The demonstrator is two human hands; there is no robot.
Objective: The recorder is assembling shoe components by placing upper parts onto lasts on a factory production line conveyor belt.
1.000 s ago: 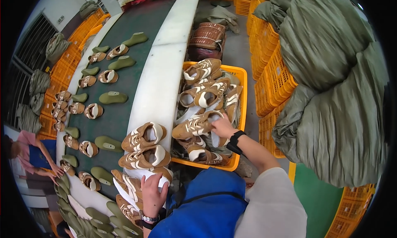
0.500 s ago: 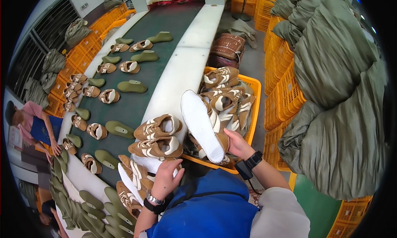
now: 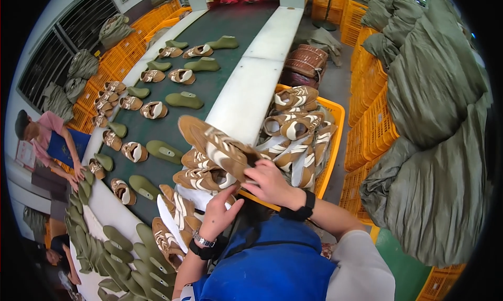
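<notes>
Gripped at its heel end by my right hand (image 3: 270, 183), a brown shoe upper (image 3: 222, 148) with cream stripes is tilted with its toe to the upper left, over two similar shoes (image 3: 198, 178) on the white ledge. Those two are partly hidden behind it. My left hand (image 3: 219, 215) is open just below them, thumb apart from the fingers. To its left lie more brown shoes (image 3: 181, 212), with a white shoe-shaped piece (image 3: 170, 222) among them. On my right, an orange crate (image 3: 335, 144) holds several brown shoes (image 3: 301, 123).
A dark green conveyor belt (image 3: 209, 91) carries shoes and olive shoe lasts (image 3: 184, 100). More lasts (image 3: 120, 248) are heaped at the lower left, where a person (image 3: 50, 136) reaches in. Stacked orange crates (image 3: 369, 138) and grey-green cloth bundles (image 3: 429, 186) line the right.
My right hand has brought the shoe from above the crate leftward over the ledge, turning its white underside out of sight. The left hand stays near the ledge shoes. The view has shifted slightly.
</notes>
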